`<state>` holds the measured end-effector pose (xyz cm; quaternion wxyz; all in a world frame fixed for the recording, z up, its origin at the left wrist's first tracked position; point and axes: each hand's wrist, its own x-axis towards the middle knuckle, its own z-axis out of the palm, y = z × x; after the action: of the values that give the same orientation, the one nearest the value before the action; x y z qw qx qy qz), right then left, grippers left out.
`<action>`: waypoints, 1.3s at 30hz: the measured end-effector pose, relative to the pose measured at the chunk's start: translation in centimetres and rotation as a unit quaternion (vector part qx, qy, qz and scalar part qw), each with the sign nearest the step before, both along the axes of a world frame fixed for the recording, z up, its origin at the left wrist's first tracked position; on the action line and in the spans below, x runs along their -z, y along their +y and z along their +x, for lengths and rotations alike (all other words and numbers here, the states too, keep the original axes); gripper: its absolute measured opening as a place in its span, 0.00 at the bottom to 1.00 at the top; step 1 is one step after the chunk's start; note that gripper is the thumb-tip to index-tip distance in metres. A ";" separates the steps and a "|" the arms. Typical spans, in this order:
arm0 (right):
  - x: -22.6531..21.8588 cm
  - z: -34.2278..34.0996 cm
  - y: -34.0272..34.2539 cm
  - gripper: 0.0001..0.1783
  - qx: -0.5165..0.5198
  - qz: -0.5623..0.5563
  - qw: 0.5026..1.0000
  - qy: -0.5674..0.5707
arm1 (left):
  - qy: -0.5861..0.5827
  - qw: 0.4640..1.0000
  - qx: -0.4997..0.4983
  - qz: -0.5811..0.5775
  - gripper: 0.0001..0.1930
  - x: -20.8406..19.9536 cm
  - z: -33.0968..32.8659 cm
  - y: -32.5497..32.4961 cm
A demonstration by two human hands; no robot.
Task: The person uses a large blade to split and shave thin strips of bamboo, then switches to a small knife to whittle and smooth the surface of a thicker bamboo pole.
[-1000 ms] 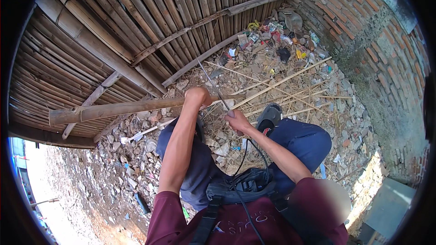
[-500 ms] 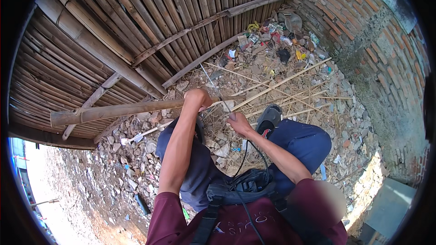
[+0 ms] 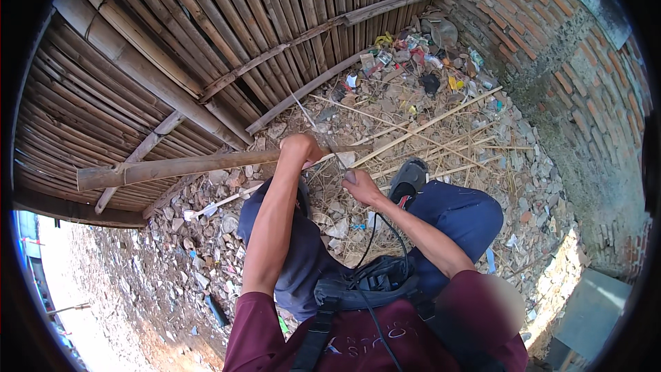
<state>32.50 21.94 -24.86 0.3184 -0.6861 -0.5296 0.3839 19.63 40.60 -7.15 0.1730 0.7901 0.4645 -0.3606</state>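
Note:
A long bamboo pole (image 3: 186, 166) lies roughly crosswise before me, its thick end out to the left. My left hand (image 3: 301, 149) is closed around it near its right-hand part, above my left knee. In my right hand (image 3: 362, 187) is the handle of a long thin-bladed tool (image 3: 314, 122). Its narrow blade slants up and left across the pole, just right of my left hand. The blade shows nearly edge-on and partly blurred, so I cannot tell whether it is a saw or a knife, or whether it touches the pole.
Bamboo slat fencing (image 3: 275, 10) rises ahead and left; a brick wall (image 3: 537, 21) stands right. Thin bamboo strips (image 3: 441, 124) lie on stony ground beyond my right shoe (image 3: 410, 178). Litter (image 3: 420, 55) fills the far corner. A black cable (image 3: 375, 317) runs from my waist bag (image 3: 379, 279).
The blade's far end has swung slightly left, and its slant has changed a little. My left hand and the pole stay almost in place.

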 end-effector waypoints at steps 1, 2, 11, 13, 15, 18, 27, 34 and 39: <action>-0.1 -0.3 -0.1 0.18 -0.003 0.036 0.999 0.027 | 0.012 1.000 -0.001 -0.010 0.17 0.1 -0.1 0.3; -0.4 -0.5 -0.1 0.18 -0.006 0.072 0.996 0.053 | 0.012 1.000 -0.003 -0.010 0.17 0.2 -0.3 0.2; -0.3 -1.3 -0.4 0.17 0.004 0.037 0.997 0.065 | 0.000 1.000 -0.013 -0.013 0.18 0.6 -0.7 0.6; 0.5 -1.1 -0.5 0.17 0.006 0.025 0.995 0.101 | 0.025 0.999 -0.003 -0.031 0.18 0.6 -0.5 0.8; 1.5 -0.8 -0.7 0.18 0.010 0.014 0.991 0.135 | 0.031 0.999 -0.006 -0.030 0.19 0.4 -0.4 0.6; 1.8 -0.4 -0.8 0.16 0.028 0.021 0.995 0.098 | 0.026 0.999 -0.015 -0.025 0.21 -0.5 0.3 0.2; 0.9 -0.3 -1.0 0.20 0.003 0.019 0.992 0.125 | 0.018 1.000 -0.012 -0.019 0.18 0.3 -0.7 0.6; 0.8 -0.6 -1.6 0.18 0.004 -0.031 0.994 0.107 | 0.043 0.998 -0.011 -0.049 0.20 -0.4 -0.1 0.4; 0.4 -0.7 -1.6 0.19 -0.017 -0.022 0.996 0.088 | 0.043 0.998 -0.012 -0.047 0.20 0.6 -0.6 1.2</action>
<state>31.80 20.35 -25.25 0.3421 -0.6472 -0.5026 0.4598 18.99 41.81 -7.74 0.1942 0.7592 0.4638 -0.4132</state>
